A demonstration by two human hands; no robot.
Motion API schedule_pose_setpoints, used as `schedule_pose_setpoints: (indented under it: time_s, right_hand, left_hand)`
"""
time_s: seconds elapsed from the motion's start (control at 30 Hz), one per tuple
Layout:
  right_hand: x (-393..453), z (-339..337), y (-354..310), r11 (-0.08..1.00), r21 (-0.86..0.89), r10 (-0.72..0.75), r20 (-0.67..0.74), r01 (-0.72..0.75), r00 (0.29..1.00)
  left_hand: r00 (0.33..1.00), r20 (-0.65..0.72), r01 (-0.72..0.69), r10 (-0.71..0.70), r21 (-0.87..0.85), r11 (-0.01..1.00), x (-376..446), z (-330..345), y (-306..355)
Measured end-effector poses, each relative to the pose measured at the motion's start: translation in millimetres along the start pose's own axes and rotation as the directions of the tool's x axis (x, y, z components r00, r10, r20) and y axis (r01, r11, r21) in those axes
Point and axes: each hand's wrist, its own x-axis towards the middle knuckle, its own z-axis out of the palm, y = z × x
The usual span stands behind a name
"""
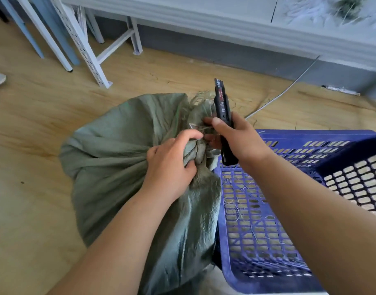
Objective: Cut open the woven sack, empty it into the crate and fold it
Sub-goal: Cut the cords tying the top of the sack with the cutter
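— Hands?
— Left hand [170, 167] grips the sack [119, 158] by its tied neck; right hand [236, 141] clutches a knife [222, 116] just beside it.
— Crate [289, 209]?
— Under my right arm, touching the sack.

A dull grey-green weave is shown by the woven sack [123, 158], with pale straw-coloured fibres at its tied neck. The crate [268, 220] is coloured deep blue and patterned with a grid of small rectangular slots. The utility knife [222, 116] is black with red and white lettering, and the floor [34, 124] is light wood-grained tan.
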Motion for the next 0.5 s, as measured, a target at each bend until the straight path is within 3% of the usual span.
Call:
schedule_pose_setpoints:
  time_s: [0.13, 0.3, 0.4, 0.5]
  right_hand:
    - [-34.9, -18.0, -0.7, 0.996, 0.083, -0.028, -0.020, 0.030, 0.999]
    - [-65.5, -29.2, 14.6, 0.996, -0.026, -0.091, -0.133, 0.088, 0.987]
    - [-62.7, -24.6, 18.7, 0.991, -0.074, -0.123, -0.156, 0.113, 0.980]
    - [-61.4, -23.9, 20.4, 0.993, -0.034, -0.120, -0.124, 0.117, 0.985]
  left_hand:
    - [0.999, 0.007, -0.050, 0.050, 0.013, 0.999, -13.1, 3.3, 12.2]
    - [0.995, -0.080, 0.058, -0.066, -0.097, 0.994, -7.5, 25.7, 22.6]
    - [0.989, -0.135, 0.047, -0.054, -0.054, 0.997, -10.2, 31.6, 24.5]
    - [0.995, -0.101, 0.019, -0.024, -0.049, 0.999, -14.6, 26.6, 28.6]
